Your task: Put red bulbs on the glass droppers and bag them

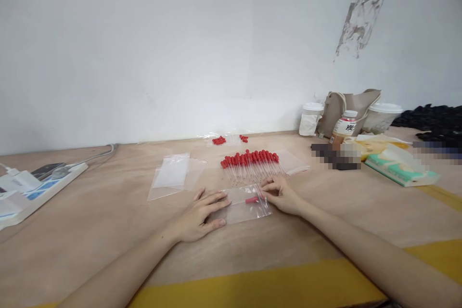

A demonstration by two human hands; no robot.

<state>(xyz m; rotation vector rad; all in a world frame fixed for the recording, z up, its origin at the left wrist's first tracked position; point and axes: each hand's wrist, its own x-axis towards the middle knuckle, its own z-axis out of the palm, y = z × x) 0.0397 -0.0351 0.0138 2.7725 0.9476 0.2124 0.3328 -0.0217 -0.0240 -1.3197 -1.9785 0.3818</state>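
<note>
A clear zip bag lies flat on the table, with one red-bulbed dropper inside it, the bulb toward the zip end. My left hand rests on the bag's left end, fingers spread and open. At the right end, the fingers of my right hand pinch the bag's zip edge. Just behind the bag is a row of droppers with red rubber bulbs and clear thin stems, their bulbs pointing to the wall. Flat clear bags are stacked behind my left hand.
More red bulbs in clear plastic lie by the wall. Another clear bag is right of the row. A power strip stands left; a cup, bottle, grey bag and tissue pack stand right.
</note>
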